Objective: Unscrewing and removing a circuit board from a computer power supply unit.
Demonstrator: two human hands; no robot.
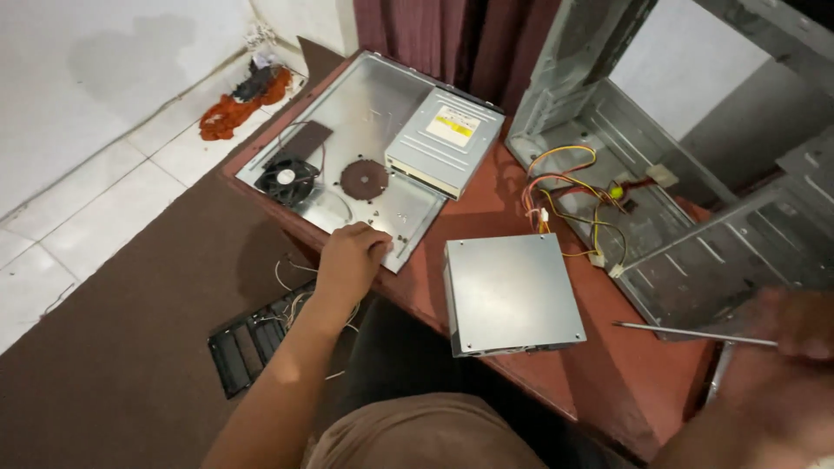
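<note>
My left hand (350, 254) rests with curled fingers on the near edge of a flat metal side panel (347, 113) lying on the red table (486, 208). On that panel sit a black fan (286, 180) and a silver optical drive (445, 141). My right hand (795, 347), blurred at the lower right, grips a thin screwdriver (686, 333) whose shaft points left toward a grey power supply box (510, 293). Coloured wires (565, 195) run from that box into the open computer case (695, 234).
A black slatted part (248, 343) with thin wires lies on the brown mat on the floor below the table. An orange cloth (234, 108) lies on the white tiles by the wall. Dark red curtains (452, 39) hang behind the table.
</note>
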